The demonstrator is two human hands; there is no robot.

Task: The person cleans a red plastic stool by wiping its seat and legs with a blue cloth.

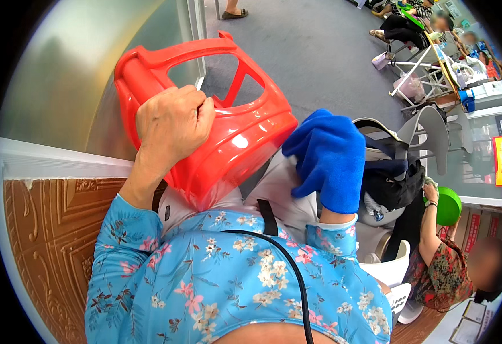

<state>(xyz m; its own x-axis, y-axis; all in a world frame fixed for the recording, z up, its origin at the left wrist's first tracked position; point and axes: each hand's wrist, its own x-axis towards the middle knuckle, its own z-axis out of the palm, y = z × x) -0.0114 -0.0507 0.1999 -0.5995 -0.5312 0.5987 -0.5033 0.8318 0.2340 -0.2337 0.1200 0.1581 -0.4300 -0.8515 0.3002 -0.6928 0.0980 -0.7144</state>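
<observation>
A glossy red plastic stool [238,144] is held tilted over my lap, its cut-out side facing up and away from me. My left hand [176,122], bare, is closed around part of its frame. My right hand [330,161] is inside a blue fabric glove [341,180] that covers it to the wrist. The gloved fingers are bent by the stool's right edge, with the thumb apart from them; whether they touch the plastic is hard to tell. No object shows in that hand.
A frosted panel [74,77] and brown embossed panelling [49,232] stand close on my left. To my right are a black bag [397,185] and a grey chair [431,133]. Beyond them, a person [440,266] holds a green round object [448,206]. Others sit around a table [442,64] further off.
</observation>
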